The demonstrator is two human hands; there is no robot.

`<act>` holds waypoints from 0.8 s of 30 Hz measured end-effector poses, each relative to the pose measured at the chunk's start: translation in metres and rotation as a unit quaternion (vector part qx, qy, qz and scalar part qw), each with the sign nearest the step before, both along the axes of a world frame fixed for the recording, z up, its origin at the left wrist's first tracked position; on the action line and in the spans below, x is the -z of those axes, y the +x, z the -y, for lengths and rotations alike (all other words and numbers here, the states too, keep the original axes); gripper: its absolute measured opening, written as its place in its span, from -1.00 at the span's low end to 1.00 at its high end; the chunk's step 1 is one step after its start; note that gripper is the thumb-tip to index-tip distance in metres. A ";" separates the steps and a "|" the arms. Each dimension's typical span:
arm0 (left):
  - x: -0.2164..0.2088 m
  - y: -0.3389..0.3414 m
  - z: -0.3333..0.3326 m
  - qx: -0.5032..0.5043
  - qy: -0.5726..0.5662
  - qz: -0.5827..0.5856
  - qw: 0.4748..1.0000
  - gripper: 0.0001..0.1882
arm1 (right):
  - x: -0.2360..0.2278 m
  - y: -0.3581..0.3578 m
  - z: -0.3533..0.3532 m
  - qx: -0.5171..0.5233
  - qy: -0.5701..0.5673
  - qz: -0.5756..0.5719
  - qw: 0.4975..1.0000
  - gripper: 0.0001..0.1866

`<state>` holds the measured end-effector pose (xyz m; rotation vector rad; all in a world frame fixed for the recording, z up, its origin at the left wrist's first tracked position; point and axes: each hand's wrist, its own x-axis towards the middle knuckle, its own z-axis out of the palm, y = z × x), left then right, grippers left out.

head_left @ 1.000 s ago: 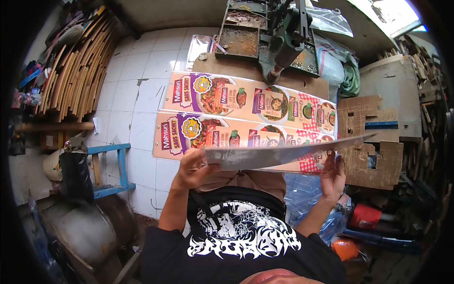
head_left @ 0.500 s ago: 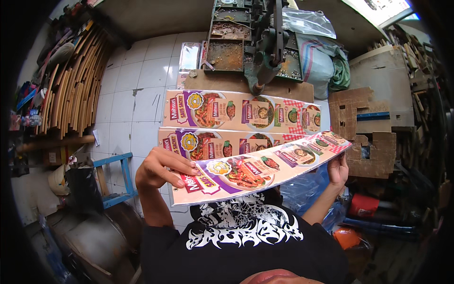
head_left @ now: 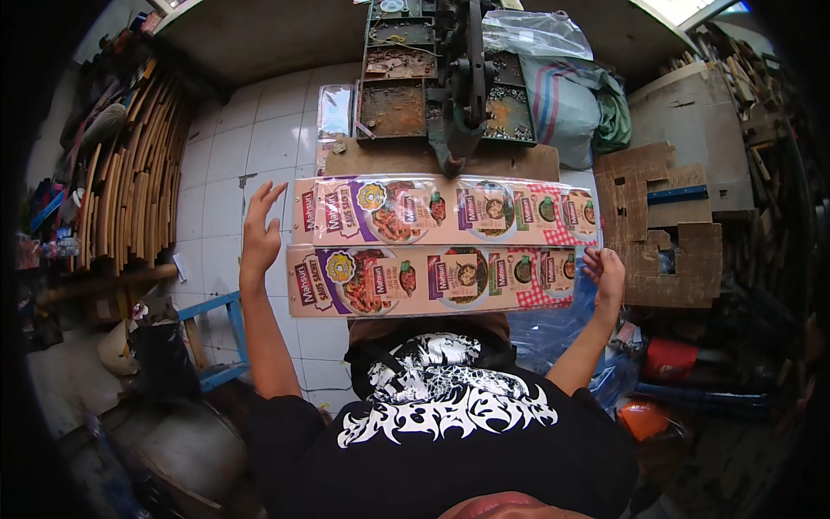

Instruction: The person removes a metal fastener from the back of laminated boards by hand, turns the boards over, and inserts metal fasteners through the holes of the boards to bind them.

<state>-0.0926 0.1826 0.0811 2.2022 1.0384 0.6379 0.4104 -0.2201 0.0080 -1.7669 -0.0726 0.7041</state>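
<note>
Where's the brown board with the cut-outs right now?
Right of centre in the head view: the brown board is just right of the upper printed strip and the right hand, below the green bundle.

leaning brown boards (head_left: 130, 177) | blue frame (head_left: 238, 324) near them | striped sack (head_left: 566, 130) beside green bundle (head_left: 613, 125)

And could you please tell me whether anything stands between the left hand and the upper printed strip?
Nothing visible does: the left hand, open and empty, is just left of the upper printed strip, with only white floor tiles showing between them. The right hand is by the strip's other end.
</note>
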 end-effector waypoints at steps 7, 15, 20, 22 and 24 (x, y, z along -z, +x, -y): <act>0.010 0.017 0.041 -0.067 -0.067 -0.021 0.995 -0.56 | 0.037 0.018 -0.009 0.011 -0.115 0.236 0.965 -0.69; 0.023 0.033 0.055 -0.112 -0.079 0.000 0.991 -0.57 | 0.011 -0.004 -0.040 -0.010 -0.144 0.335 0.931 -0.68; 0.020 0.029 0.050 -0.133 -0.085 0.034 0.987 -0.49 | 0.010 0.000 -0.035 -0.011 -0.143 0.257 0.956 -0.70; 0.026 0.027 0.045 -0.139 -0.115 0.046 0.983 -0.48 | 0.016 -0.002 -0.038 0.000 -0.151 0.280 0.948 -0.70; 0.036 0.023 0.044 -0.147 -0.146 0.066 0.976 -0.48 | 0.013 -0.009 -0.044 0.008 -0.157 0.302 0.940 -0.70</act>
